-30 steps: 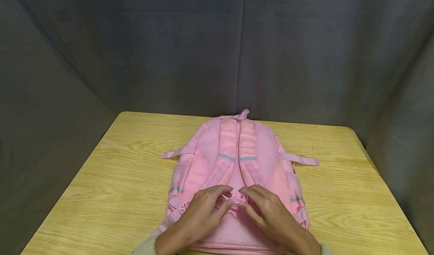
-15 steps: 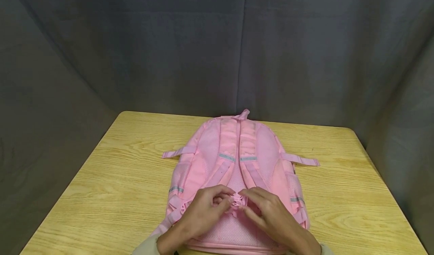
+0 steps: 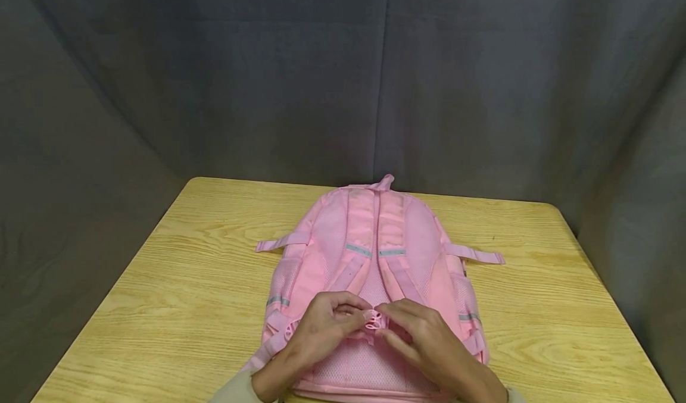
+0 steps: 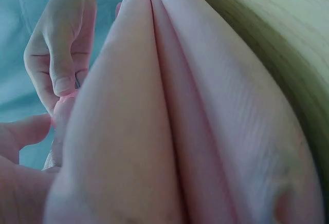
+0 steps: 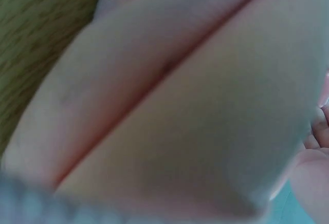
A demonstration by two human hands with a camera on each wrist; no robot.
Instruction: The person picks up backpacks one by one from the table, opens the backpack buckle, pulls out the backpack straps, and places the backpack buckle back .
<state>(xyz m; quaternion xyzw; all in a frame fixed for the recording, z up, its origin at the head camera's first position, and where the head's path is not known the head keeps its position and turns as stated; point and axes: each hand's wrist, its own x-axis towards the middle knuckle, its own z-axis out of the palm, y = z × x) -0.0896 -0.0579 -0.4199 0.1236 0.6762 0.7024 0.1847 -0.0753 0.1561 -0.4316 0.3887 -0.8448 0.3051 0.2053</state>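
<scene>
A pink backpack (image 3: 364, 367) lies with its padded straps facing up. Over its lower back panel, a pink plastic buckle (image 3: 373, 319) shows between my two hands. From the left, my left hand (image 3: 321, 328) pinches one end of it between thumb and fingers. Opposite, my right hand (image 3: 423, 334) holds the other end with thumb and index finger. In the left wrist view, the right hand (image 4: 59, 39) grips a bit of the pink buckle (image 4: 64, 98) close to the left thumb (image 4: 31, 130). Blurred pink fabric (image 5: 154, 131) fills most of the right wrist view.
Beneath the backpack is a wood-grain table (image 3: 187, 272). Loose webbing straps stick out to the left (image 3: 281, 241) and right (image 3: 474, 252). Dark grey curtains (image 3: 268, 93) surround the table's back and sides.
My left thumb and fingers have closed in on the buckle, which has become more visible between the hands. My right hand has barely shifted, and the backpack stays in place.
</scene>
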